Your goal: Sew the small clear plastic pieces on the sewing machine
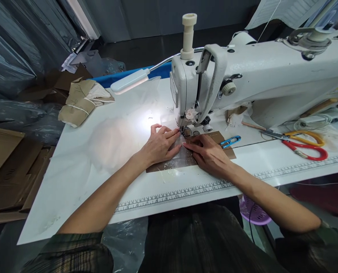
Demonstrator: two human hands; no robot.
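Observation:
My left hand (163, 144) lies flat with fingers apart on a thin, see-through material (180, 156), its fingertips close to the needle area of a white sewing machine (186, 87). To the right of the needle, my right hand (210, 154) has its thumb and fingers pinched together at the edge of this material. Whether the material is fabric or film is hard to tell. Beneath both hands is a brown plate (157, 167) on the white table (80, 189). Blue thread snips (230, 141) rest beside the back of my right hand.
Scissors with red and yellow handles (305, 144) lie at the right. A printed ruler (169, 197) runs along the front edge. A lamp (130, 81) lights the work area. A tied beige cloth bundle (82, 100) sits at the back left, near cardboard boxes (12, 170).

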